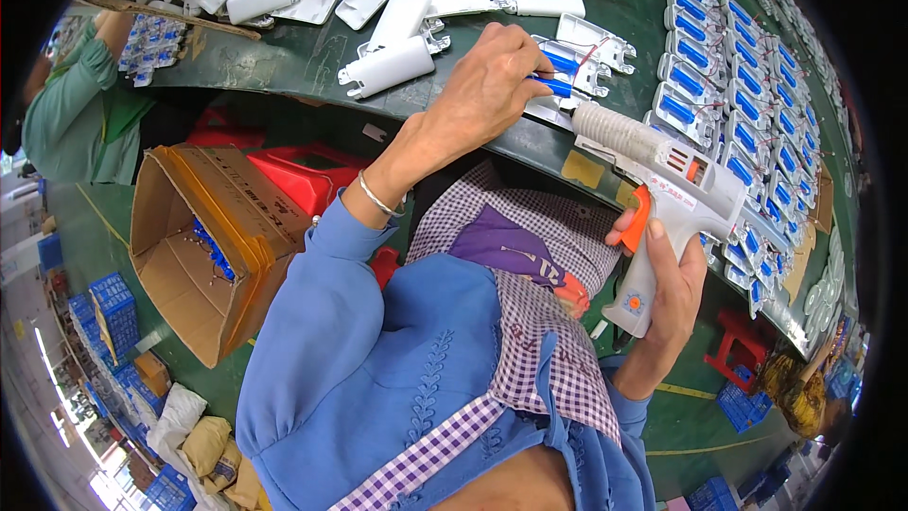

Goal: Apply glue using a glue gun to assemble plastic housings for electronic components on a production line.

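My right hand [670, 286] is wrapped round the grip of a white hot glue gun [705, 197], with fingers at its orange trigger [642, 218]. The gun's nozzle points at a blue cylindrical battery [552, 87], which my left hand [484, 80] pinches at the table edge. Just beyond it, a second blue battery [560, 62] with thin red wires lies by an open white plastic shell [594, 78]. Another white shell [594, 39] rests behind. My left fingertips partly hide how the held battery sits against the shell below.
Rows of white shells with blue batteries [695, 54] cover the table's right side. Loose white shells [388, 66] are heaped at the back left. Below the table edge stand an open cardboard box [194, 298] and a red stool [307, 173]. Another person's sleeve [71, 104] shows far left.
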Action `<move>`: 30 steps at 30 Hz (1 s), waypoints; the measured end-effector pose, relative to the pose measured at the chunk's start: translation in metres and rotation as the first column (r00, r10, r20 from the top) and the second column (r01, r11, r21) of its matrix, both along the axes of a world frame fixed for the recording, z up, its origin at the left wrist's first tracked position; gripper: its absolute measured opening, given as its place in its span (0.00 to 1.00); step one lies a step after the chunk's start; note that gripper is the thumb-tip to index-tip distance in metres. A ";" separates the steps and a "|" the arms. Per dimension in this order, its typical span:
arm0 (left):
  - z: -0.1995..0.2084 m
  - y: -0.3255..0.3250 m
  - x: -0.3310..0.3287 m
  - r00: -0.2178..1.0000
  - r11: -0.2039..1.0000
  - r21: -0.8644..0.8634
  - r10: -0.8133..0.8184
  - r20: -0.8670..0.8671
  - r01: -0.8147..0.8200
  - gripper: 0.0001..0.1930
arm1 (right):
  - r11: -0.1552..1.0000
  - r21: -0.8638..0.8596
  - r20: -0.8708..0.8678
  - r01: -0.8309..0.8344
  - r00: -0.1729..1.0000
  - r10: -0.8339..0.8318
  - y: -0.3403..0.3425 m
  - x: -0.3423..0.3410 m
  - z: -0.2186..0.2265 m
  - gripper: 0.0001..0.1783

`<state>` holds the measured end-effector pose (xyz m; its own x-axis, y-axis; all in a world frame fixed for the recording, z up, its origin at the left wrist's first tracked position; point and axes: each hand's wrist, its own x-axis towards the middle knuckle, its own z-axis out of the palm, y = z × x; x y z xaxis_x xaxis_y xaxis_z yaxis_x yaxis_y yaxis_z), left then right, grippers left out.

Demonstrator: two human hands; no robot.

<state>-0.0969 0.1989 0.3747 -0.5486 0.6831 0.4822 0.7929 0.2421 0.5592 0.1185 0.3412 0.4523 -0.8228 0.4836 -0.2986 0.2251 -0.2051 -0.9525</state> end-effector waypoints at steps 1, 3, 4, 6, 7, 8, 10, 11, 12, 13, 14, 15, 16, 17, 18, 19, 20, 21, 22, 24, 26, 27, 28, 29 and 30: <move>0.000 0.001 0.001 1.000 1.000 0.000 -0.001 0.001 0.001 0.09 | 1.000 0.000 0.001 0.001 1.000 -0.001 0.000 0.001 0.000 0.19; 0.000 0.004 0.003 0.999 0.999 -0.032 -0.033 -0.001 0.033 0.09 | 1.000 -0.022 -0.030 0.022 0.999 -0.022 -0.001 0.004 0.002 0.18; -0.001 0.004 0.003 0.999 0.999 -0.031 -0.032 -0.001 0.032 0.09 | 1.000 -0.021 -0.029 0.021 0.999 -0.021 -0.001 0.005 0.003 0.18; -0.004 0.005 0.005 1.000 0.993 -0.111 -0.027 0.005 0.027 0.09 | 0.999 -0.033 -0.044 0.032 0.998 -0.034 -0.002 0.007 0.005 0.18; -0.004 0.006 0.006 1.000 0.994 -0.110 -0.026 0.005 0.026 0.09 | 0.999 -0.032 -0.044 0.031 0.999 -0.032 -0.002 0.008 0.005 0.18; -0.005 0.007 0.007 1.000 0.992 -0.127 -0.010 -0.007 0.009 0.09 | 0.999 -0.042 -0.058 0.033 0.998 -0.036 -0.002 0.008 0.006 0.18; -0.004 0.008 0.008 1.000 0.989 -0.145 0.006 -0.020 -0.009 0.09 | 0.998 -0.053 -0.073 0.034 0.997 -0.038 -0.001 0.007 0.006 0.18; -0.003 0.008 0.009 1.000 0.987 -0.159 0.015 -0.020 -0.018 0.09 | 0.998 -0.041 -0.069 0.038 0.997 -0.040 -0.001 0.006 0.005 0.18; -0.003 0.008 0.010 1.000 0.984 -0.174 0.023 -0.021 -0.026 0.10 | 0.999 -0.030 -0.064 0.041 0.997 -0.043 0.000 0.004 0.005 0.18; -0.003 0.008 0.010 0.999 0.984 -0.174 0.025 -0.022 -0.028 0.10 | 0.999 -0.030 -0.065 0.039 0.997 -0.041 0.000 0.001 0.004 0.18; -0.003 0.008 0.010 1.000 0.984 -0.175 0.029 -0.009 -0.030 0.10 | 0.998 -0.040 -0.066 0.038 0.997 -0.041 0.001 -0.002 0.003 0.18; -0.003 0.007 0.010 0.999 0.984 -0.177 0.034 0.003 -0.033 0.10 | 0.998 -0.049 -0.068 0.037 0.997 -0.040 0.001 -0.004 0.002 0.18; -0.003 0.007 0.010 0.999 0.984 -0.176 0.034 0.004 -0.033 0.10 | 0.998 -0.049 -0.067 0.037 0.997 -0.040 0.002 -0.007 0.001 0.18; -0.004 0.008 0.010 0.999 0.985 -0.172 0.033 0.003 -0.032 0.10 | 0.999 -0.033 -0.054 0.025 0.998 -0.027 0.002 -0.009 0.001 0.18; -0.004 0.008 0.010 0.999 0.985 -0.168 0.032 0.002 -0.031 0.10 | 1.000 -0.017 -0.040 0.013 0.999 -0.013 0.003 -0.010 0.000 0.19; -0.005 0.008 0.010 0.999 0.985 -0.168 0.033 0.003 -0.032 0.10 | 1.000 -0.017 -0.039 0.012 0.999 -0.013 0.003 -0.011 0.000 0.19; -0.005 0.008 0.010 1.000 0.987 -0.159 0.028 0.004 -0.027 0.10 | 1.000 -0.010 -0.039 0.003 0.999 -0.004 0.003 -0.011 0.000 0.19; -0.006 0.008 0.010 1.000 0.989 -0.149 0.024 0.005 -0.023 0.10 | 1.000 -0.003 -0.038 -0.005 0.999 0.005 0.003 -0.011 -0.001 0.19; -0.006 0.007 0.010 1.000 0.989 -0.149 0.025 0.007 -0.024 0.10 | 1.000 -0.003 -0.037 -0.006 0.999 0.006 0.004 -0.011 -0.001 0.19; -0.006 0.007 0.010 1.000 0.987 -0.158 0.022 0.013 -0.019 0.10 | 1.000 0.011 -0.023 0.004 1.000 -0.003 0.003 -0.008 0.000 0.19; -0.005 0.006 0.009 1.000 0.988 -0.154 0.022 0.011 -0.020 0.10 | 1.000 0.014 -0.020 0.006 1.000 -0.006 0.003 -0.007 0.003 0.19; -0.005 0.006 0.009 1.000 0.989 -0.147 0.022 0.008 -0.021 0.09 | 1.000 0.019 -0.018 0.010 1.000 -0.009 0.003 -0.007 0.004 0.19; -0.006 0.006 0.009 1.000 0.989 -0.146 0.020 0.010 -0.018 0.09 | 1.000 0.020 -0.016 0.012 1.000 -0.012 0.002 -0.005 0.004 0.19; -0.005 0.007 0.009 1.000 0.989 -0.144 0.021 0.003 -0.020 0.09 | 0.999 0.037 -0.003 0.011 1.000 -0.011 0.001 -0.004 0.005 0.19; -0.006 0.007 0.009 1.000 0.990 -0.142 0.022 -0.004 -0.023 0.09 | 0.999 0.053 0.010 0.010 1.000 -0.010 0.000 -0.003 0.004 0.19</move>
<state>-0.0881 0.2061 0.3692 -0.5634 0.7321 0.3828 0.7879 0.3367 0.5157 0.1159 0.3415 0.4567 -0.8150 0.5069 -0.2807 0.2330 -0.1569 -0.9597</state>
